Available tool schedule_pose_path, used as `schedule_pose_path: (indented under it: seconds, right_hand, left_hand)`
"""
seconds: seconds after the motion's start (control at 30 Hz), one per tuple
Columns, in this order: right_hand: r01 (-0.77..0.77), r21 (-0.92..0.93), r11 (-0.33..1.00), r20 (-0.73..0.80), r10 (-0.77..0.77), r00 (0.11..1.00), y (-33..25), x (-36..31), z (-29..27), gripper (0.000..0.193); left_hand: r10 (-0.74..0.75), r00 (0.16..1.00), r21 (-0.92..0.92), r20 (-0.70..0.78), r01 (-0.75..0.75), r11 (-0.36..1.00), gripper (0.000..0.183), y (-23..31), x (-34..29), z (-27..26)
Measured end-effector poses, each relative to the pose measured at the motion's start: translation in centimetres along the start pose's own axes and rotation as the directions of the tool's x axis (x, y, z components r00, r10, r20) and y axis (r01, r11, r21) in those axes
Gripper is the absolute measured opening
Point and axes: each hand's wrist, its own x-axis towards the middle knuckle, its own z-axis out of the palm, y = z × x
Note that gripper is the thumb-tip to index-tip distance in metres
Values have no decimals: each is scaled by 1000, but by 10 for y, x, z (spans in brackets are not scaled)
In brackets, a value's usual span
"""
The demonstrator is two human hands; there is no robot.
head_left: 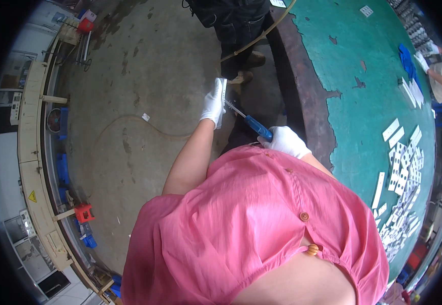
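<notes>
My left hand (pixel 212 105), in a white glove, is closed around a narrow pale metal plate (pixel 224 88) and holds it upright, edge toward me, above the floor. My right hand (pixel 288 142), also gloved in white, grips a hand tool with a blue handle (pixel 258 127) close to my body. The tool's thin metal shaft points up and left, and its tip is at or very near the lower end of the plate. Whether the two touch, I cannot tell. Much of the plate is hidden by my left fingers.
On the right stands a green-topped table (pixel 353 109) with a worn dark edge. A heap of white plates with dark holes (pixel 401 168) lies on it, by a blue cloth (pixel 407 61). Ahead stands a person in dark trousers (pixel 239 28). A red stool (pixel 84 213) is at left.
</notes>
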Motion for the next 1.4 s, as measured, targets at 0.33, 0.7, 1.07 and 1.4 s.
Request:
schedule_pose_path:
  seconds: [0.33, 0.7, 1.07, 1.4]
  right_hand:
    - [-12, -4, 1000, -13, 12, 1000, -3, -2, -2, 33]
    - [-22, 0, 1000, -47, 22, 999, -4, -3, -2, 33]
    - [-20, 1, 1000, -38, 20, 999, -3, -3, -3, 33]
    - [-3, 5, 1000, -48, 4, 999, 1, -1, -2, 34]
  left_hand:
    - [13, 1000, 23, 9, -14, 1000, 59, -4, -1, -3]
    - [-3, 1000, 47, 23, 2, 999, 58, -5, -1, -3]
    - [21, 999, 69, 25, -23, 997, 58, 2, -5, -2]
    - [19, 999, 102, 36, -22, 995, 59, 4, -3, -2]
